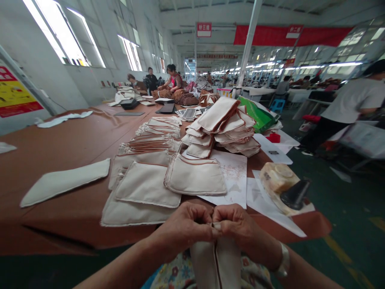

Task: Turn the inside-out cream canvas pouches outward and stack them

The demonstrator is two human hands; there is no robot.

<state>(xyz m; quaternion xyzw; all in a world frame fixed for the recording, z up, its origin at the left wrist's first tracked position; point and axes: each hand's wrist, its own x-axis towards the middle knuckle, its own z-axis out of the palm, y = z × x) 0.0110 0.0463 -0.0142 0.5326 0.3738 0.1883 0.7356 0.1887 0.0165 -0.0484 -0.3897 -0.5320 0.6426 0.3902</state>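
Note:
My left hand [191,224] and my right hand [240,226] meet at the table's front edge, both closed. Between their thumbs and fingers they pinch the top end of a cream fabric piece [203,261] with a brown-edged seam down its middle. The piece hangs down over my lap. Just beyond my hands lie flat cream stitched fabric pieces [147,184], overlapping one another, with another [195,174] to their right. Behind them a row of similar pieces [150,144] leans together, their brown edges showing.
Folded cream pieces [222,116] are piled at the back right, by a green bag [255,114]. A yellowish container [278,176] and a dark cone [296,194] stand at the right edge. One cream piece [66,180] lies left. A person [349,104] stands at right; others work farther back.

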